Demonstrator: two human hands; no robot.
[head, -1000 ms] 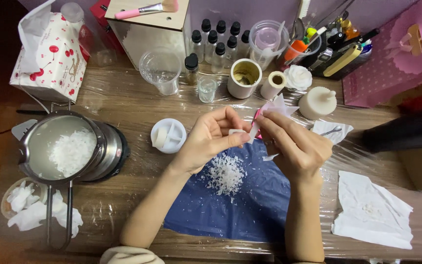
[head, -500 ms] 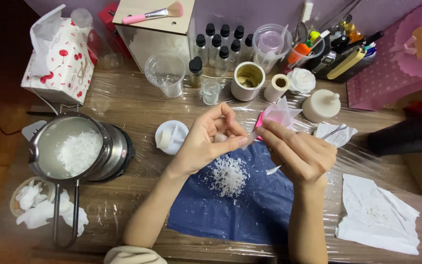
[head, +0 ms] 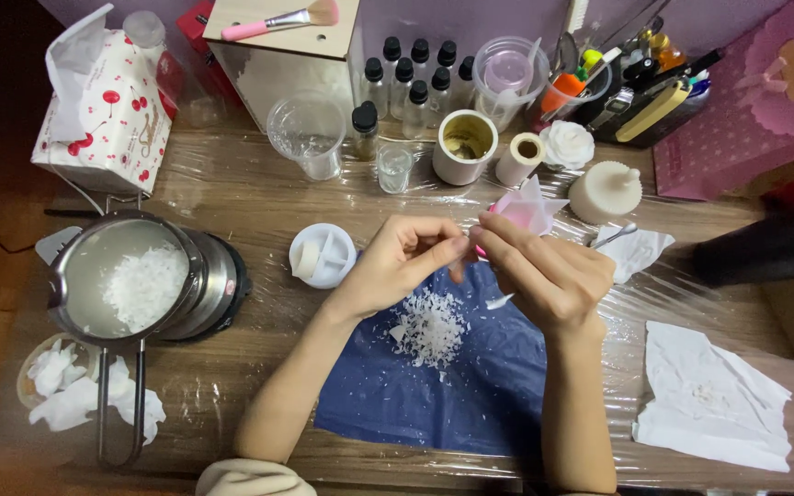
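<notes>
Above the blue cloth (head: 434,404), the right hand (head: 549,276) is pinching a pink mould (head: 521,211) in a closed grip; the left hand (head: 397,262) is picking at it with pinched fingertips. Flakes risk scattering beyond the flake pile (head: 429,326) on the cloth if the mould is tilting

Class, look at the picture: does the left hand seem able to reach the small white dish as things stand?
Probably yes. The white dish sits on the table just left of the left hand, with nothing between them. But that hand's fingers are pinching something small together with the right hand, so it would have to let go first.
</notes>
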